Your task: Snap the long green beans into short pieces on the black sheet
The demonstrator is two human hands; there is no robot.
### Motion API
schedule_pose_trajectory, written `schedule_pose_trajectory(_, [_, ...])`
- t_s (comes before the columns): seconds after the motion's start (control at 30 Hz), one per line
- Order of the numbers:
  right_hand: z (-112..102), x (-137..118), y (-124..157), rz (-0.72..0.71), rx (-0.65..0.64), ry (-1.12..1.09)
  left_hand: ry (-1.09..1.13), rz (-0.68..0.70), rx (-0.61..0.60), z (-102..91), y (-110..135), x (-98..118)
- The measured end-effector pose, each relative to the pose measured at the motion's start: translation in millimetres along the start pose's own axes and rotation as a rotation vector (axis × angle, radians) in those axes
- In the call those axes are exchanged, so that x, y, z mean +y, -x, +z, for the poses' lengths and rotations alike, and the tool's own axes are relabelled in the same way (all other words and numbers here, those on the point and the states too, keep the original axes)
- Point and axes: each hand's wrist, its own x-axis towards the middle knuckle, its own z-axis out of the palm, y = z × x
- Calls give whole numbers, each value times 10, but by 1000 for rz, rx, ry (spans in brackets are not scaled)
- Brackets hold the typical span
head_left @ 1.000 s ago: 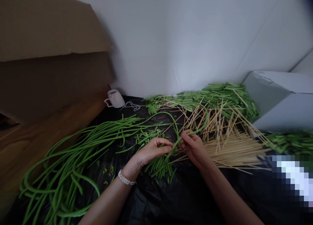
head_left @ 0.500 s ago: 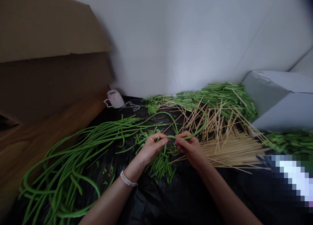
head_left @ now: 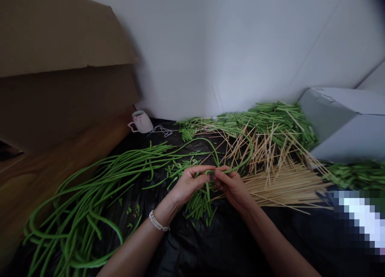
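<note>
My left hand [head_left: 189, 182] and my right hand [head_left: 230, 185] meet over a black plastic sheet [head_left: 210, 245], both pinched on one long green bean [head_left: 245, 156] that loops up and to the right over the skewers. The fingertips touch around the bean. Directly beneath my hands lies a small heap of short cut bean pieces [head_left: 198, 203]. A beaded bracelet [head_left: 158, 222] circles my left wrist.
Uncut long beans [head_left: 90, 189] sprawl at the left. Bamboo skewers [head_left: 279, 176] spread to the right, with skewered cut beans [head_left: 267, 118] piled behind. A white mug [head_left: 140, 121] stands by the wall, a cardboard box [head_left: 60, 60] at left, a grey box [head_left: 345, 120] at right.
My hands have drawn closer until the fingertips touch, and the bean's loop has shifted slightly. A short piece that hung from my hands a second ago is gone from them.
</note>
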Motion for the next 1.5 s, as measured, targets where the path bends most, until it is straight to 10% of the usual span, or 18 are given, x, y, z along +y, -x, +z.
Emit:
schedule_pose_trajectory(0.57, [8,16,-7,12,-47,11,-32,22,87,-51,-44,-31])
schedule_pose_trajectory(0.9, [-32,-66,-5,-19,-27,-42,392,-4,107,-170,-119,71])
schedule_pose_trajectory(1.17, [-5,13,14,-45,-131,279,-65,-96,-20,-8,-18,66])
schedule_pose_trajectory(1.5, [-47,-161,-23,-21,44,-70,-179,-175,-191,-84,10,54])
